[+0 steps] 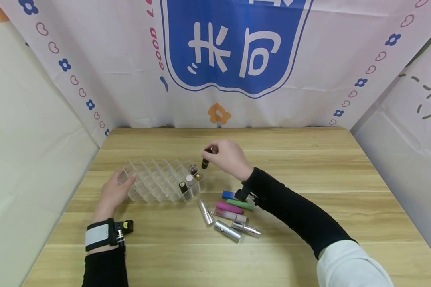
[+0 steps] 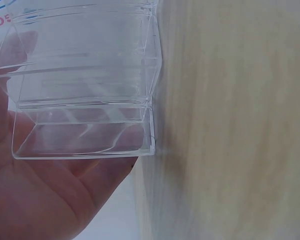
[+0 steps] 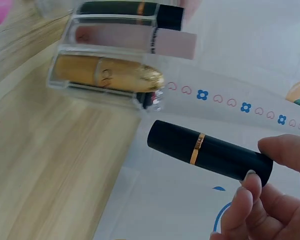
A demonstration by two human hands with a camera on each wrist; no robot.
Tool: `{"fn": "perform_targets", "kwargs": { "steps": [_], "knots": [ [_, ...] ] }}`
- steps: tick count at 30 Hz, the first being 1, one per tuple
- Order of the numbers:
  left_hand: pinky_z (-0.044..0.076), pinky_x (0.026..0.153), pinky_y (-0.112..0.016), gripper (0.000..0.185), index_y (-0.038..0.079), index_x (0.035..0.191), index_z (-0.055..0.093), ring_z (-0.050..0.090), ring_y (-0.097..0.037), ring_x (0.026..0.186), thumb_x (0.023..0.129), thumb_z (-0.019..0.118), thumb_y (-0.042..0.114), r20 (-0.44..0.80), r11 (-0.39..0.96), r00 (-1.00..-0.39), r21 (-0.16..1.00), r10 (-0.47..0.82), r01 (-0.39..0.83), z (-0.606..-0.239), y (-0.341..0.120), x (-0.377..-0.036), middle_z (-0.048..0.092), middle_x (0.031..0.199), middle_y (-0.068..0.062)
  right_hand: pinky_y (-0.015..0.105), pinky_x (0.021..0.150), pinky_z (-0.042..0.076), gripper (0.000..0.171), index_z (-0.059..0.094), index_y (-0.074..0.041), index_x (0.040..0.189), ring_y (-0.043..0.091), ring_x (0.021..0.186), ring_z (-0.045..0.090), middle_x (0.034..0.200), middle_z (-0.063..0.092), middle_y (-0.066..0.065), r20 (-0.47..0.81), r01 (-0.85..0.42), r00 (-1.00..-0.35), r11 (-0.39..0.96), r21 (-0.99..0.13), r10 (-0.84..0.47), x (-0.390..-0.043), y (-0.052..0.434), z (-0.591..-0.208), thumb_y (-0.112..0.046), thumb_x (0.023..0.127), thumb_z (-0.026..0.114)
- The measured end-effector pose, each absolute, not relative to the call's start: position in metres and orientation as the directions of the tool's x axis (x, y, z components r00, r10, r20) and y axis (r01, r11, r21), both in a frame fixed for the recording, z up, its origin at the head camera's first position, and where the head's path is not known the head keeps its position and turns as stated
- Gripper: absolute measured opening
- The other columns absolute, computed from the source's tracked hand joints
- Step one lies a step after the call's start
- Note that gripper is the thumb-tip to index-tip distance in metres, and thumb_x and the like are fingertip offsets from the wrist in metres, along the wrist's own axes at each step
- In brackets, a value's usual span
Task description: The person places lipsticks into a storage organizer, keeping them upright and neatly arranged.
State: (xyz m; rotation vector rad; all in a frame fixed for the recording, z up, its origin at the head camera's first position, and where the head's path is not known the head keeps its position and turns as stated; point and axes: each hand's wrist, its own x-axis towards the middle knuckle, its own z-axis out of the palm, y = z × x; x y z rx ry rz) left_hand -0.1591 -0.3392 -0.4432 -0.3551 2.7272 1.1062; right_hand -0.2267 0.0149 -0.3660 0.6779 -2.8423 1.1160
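I see the right hand point(image 1: 228, 157) at frame centre pinching a black cylindrical lipstick tube with a gold band point(image 1: 205, 160) by its top, held above the right end of the clear plastic grid organizer point(image 1: 154, 179). The left hand point(image 1: 113, 193), fingers relaxed and flat, rests against the organizer's left end on the light wooden worktop point(image 1: 309, 179). A few tubes stand in the organizer's right cells. A group of loose silver, pink, green and blue tubes point(image 1: 230, 217) lies lower centre.
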Motion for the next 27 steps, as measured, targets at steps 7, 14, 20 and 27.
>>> {"fn": "perform_targets", "kwargs": {
  "steps": [7,14,20,27],
  "knots": [
    [0.021,0.109,-0.075,0.096,0.001,0.157,0.003,0.014,-0.06,0.142,0.096,0.032,0.069,-0.255,0.698,-0.955,0.657,-0.151,-0.286,-0.442,-0.339,-0.159,0.009,0.159,-0.035,0.024,0.058,0.039,0.019,0.075,-0.018,0.1,0.011,0.06,0.051,0.071,0.062,-0.003,0.201,-0.422,-0.896,0.621,-0.66,-0.395,-0.225,0.006,-0.36,-0.034,0.091,0.068],
    [0.021,0.108,-0.076,0.096,0.0,0.156,0.004,0.014,-0.06,0.142,0.096,0.031,0.07,-0.257,0.703,-0.955,0.651,-0.151,-0.286,-0.443,-0.339,-0.16,0.01,0.158,-0.036,0.023,0.057,0.038,0.019,0.074,-0.018,0.101,0.011,0.06,0.05,0.07,0.061,-0.004,0.22,-0.439,-0.889,0.613,-0.657,-0.401,-0.222,-0.002,-0.358,-0.033,0.091,0.069],
    [0.022,0.109,-0.075,0.096,0.0,0.156,0.004,0.015,-0.06,0.142,0.096,0.032,0.069,-0.249,0.706,-0.956,0.649,-0.154,-0.283,-0.443,-0.339,-0.16,0.011,0.158,-0.036,0.022,0.056,0.037,0.018,0.075,-0.017,0.099,0.01,0.059,0.051,0.07,0.063,-0.004,0.231,-0.457,-0.88,0.612,-0.645,-0.414,-0.219,-0.006,-0.354,-0.032,0.091,0.069],
    [0.022,0.108,-0.075,0.097,0.001,0.157,0.004,0.015,-0.06,0.141,0.095,0.031,0.07,-0.247,0.706,-0.957,0.65,-0.154,-0.282,-0.443,-0.339,-0.16,0.011,0.158,-0.036,0.018,0.056,0.038,0.018,0.075,-0.017,0.1,0.008,0.061,0.053,0.071,0.063,-0.006,0.223,-0.478,-0.866,0.613,-0.628,-0.447,-0.216,-0.012,-0.356,-0.033,0.092,0.068]
  ]
}}
